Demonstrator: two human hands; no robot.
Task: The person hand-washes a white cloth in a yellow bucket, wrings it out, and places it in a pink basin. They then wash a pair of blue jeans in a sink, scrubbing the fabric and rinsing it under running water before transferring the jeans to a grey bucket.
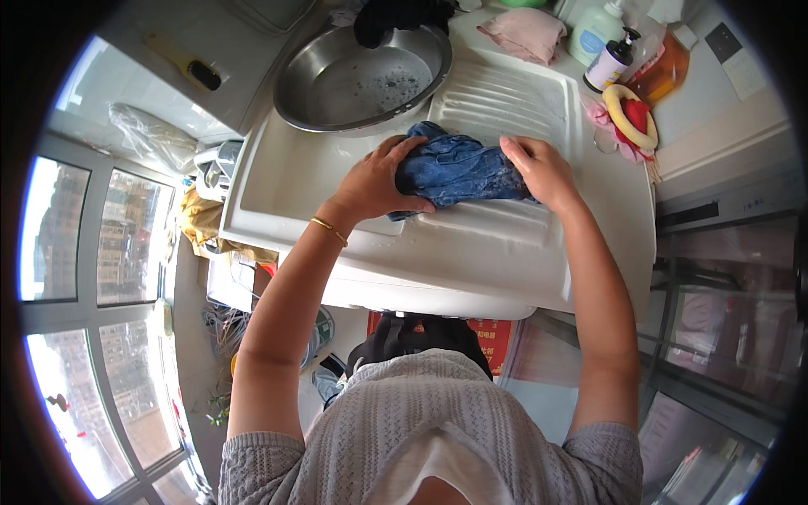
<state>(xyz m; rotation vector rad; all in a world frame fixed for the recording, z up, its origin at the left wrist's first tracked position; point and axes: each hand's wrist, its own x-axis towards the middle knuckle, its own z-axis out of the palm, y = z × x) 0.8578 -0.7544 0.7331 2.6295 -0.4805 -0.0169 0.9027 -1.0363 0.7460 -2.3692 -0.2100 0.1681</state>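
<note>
A bunched, wet blue denim garment [456, 165] lies across the ribbed washboard [505, 104] of a white laundry sink. My left hand [377, 180] grips its left end, thumb below and fingers over the top. At the right end, my right hand [541, 170] holds the cloth between thumb and fingers; part of that grip is hidden. Some suds show on the denim near my right hand. Just beyond the garment, a steel basin [363, 79] with a little sudsy water rests tilted over the sink, and a black cloth [404, 19] hangs over its far rim.
A folded pink cloth [525, 35] lies behind the washboard. At the back right stand a pale green pump bottle [595, 31], a smaller black-topped pump bottle [609, 63] and an amber bottle [663, 69]. A yellow ring [647, 136] lies by the right edge. A brush [202, 74] is at upper left.
</note>
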